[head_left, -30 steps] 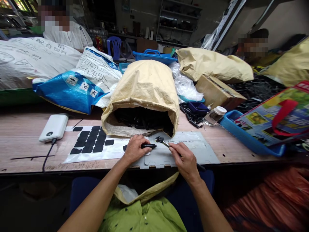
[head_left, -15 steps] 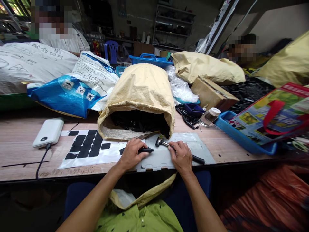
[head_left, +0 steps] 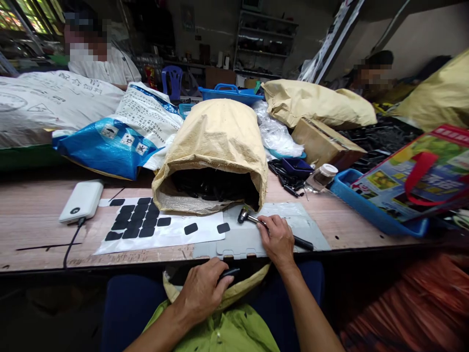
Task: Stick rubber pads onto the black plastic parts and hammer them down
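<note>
My left hand (head_left: 207, 286) is closed on a slim black pen-like piece (head_left: 230, 272), below the table's front edge and over the open mouth of a tan sack (head_left: 252, 285) on my lap. My right hand (head_left: 278, 239) grips the metal shaft of a small hammer (head_left: 303, 244), whose head lies to the left, over a grey board (head_left: 238, 244). Behind the board a large tan sack (head_left: 220, 132) lies with its mouth towards me, with many black pieces (head_left: 205, 185) inside. A white sheet (head_left: 172, 239) bearing several black rounded squares (head_left: 134, 229) lies to the left.
A white power bank (head_left: 82, 198) with a cable is at the left. At the right stand a clear jar (head_left: 321, 177), a cardboard box (head_left: 322, 142) and a blue tray (head_left: 381, 217) holding a printed bag (head_left: 406, 181). Two people (head_left: 106, 63) sit across the table.
My left hand has come down off the board towards my lap with the black piece. Two dark squares it was covering now show. My right hand stays on the hammer.
</note>
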Demonstrator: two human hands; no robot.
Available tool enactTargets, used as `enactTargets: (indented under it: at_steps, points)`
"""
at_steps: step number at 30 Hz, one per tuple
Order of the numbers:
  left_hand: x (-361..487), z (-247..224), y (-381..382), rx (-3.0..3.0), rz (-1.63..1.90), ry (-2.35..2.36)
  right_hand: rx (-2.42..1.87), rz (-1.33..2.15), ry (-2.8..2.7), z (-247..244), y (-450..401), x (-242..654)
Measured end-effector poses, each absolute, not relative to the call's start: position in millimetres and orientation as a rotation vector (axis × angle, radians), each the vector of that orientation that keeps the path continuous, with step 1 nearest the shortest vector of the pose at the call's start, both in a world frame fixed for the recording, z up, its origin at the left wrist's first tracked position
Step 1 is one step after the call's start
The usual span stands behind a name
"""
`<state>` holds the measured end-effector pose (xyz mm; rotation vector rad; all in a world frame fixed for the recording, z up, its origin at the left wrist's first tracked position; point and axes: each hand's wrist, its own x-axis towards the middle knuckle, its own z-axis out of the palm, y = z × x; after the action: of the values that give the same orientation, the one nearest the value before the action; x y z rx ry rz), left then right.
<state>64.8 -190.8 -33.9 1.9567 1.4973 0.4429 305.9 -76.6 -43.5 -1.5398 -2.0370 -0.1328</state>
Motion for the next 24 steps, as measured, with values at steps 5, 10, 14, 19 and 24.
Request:
enactTargets:
  at_steps: [5, 10, 14, 19, 24]
  points:
    - [62.3, -48.2, -192.7, 2.001, 0.159, 1.611, -1.549, -0.139, -2.039, -44.0, -76.3, 306.1]
    - [51.4, -48.5, -197.3, 1.930, 0.012, 1.591, -1.560, -0.148, -2.044, -44.6, -76.1, 306.1]
    - [31.2, -2.0, -167.2, 1.856, 0.225, 1.264, -1.569, -0.157, -2.055, -44.5, -76.8, 306.0]
    - [-12.8, 21.6, -73.1, 2.004, 0.683, 1.896, -1.576, -0.147, -2.046, -43.5, -77.4, 306.2]
    - [-42.3, 1.6, -12.9, 2.227, 0.287, 2.208, -1.579, -0.129, -2.041, -44.1, -77.4, 306.5]
